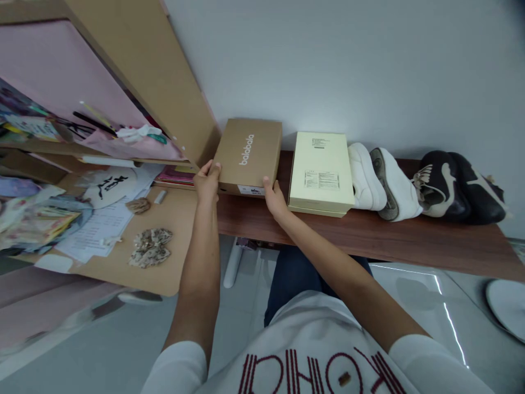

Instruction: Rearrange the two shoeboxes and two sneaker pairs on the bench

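A brown cardboard shoe box [248, 156] with white lettering lies on a dark wooden shelf [369, 241] by the wall. My left hand [207, 183] grips the box's near left corner, fingers wrapped on its edge. My right hand [274, 200] holds the near right corner the same way. Right beside it sits a pale yellow box [321, 172] with printed labels on its lid.
White shoes [379, 178] and dark shoes [455, 186] lie on their sides further right on the shelf. At the left a light wooden desk [176, 219] carries papers, a round fan and small cloth pieces, under a cluttered pink shelf unit [135, 71]. A white round object [508, 306] is on the floor.
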Demonstrator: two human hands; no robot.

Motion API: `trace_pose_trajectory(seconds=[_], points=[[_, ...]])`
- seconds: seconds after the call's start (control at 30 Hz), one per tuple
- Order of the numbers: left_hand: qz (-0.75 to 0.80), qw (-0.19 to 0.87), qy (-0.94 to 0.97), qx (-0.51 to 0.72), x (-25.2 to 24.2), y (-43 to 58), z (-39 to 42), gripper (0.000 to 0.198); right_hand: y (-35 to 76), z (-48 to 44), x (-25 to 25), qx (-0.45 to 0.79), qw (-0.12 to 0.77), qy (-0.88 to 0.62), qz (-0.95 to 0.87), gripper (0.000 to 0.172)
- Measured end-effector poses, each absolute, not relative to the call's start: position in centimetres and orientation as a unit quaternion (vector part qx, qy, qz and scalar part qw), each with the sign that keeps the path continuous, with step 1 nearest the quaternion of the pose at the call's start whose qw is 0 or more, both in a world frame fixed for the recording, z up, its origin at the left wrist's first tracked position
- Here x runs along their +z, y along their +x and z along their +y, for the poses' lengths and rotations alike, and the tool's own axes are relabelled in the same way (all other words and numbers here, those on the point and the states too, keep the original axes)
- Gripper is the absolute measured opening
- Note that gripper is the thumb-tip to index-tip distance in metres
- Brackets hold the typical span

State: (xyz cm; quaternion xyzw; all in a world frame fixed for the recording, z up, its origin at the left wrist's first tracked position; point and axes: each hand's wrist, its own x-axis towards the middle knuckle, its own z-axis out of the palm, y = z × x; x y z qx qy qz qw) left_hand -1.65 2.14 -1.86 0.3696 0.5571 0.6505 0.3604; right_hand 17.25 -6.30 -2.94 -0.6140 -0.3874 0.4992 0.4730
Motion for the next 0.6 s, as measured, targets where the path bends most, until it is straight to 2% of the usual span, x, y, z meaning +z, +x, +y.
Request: trace_pose_trajectory(seconds=[0.2,0.5,0.6], points=[[0.604,0.333,0.369,0.623,-4.0,-1.2,1.9,0.037,16.9,-5.5,-4.7,0.486,0.463,-0.628,-0.394,0.094],[0.619,0.312,0.383,0.611,-4.9,-0.9,2.4,0.037,16.9,-4.6,-3.9,0.459,0.45,-0.65,-0.406,0.087],[0.616,0.324,0.389,0.604,-4.4,-0.8,2.7,0.035,17.0,-5.3,-2.9,0.466,0.43,-0.651,-0.417,0.09]])
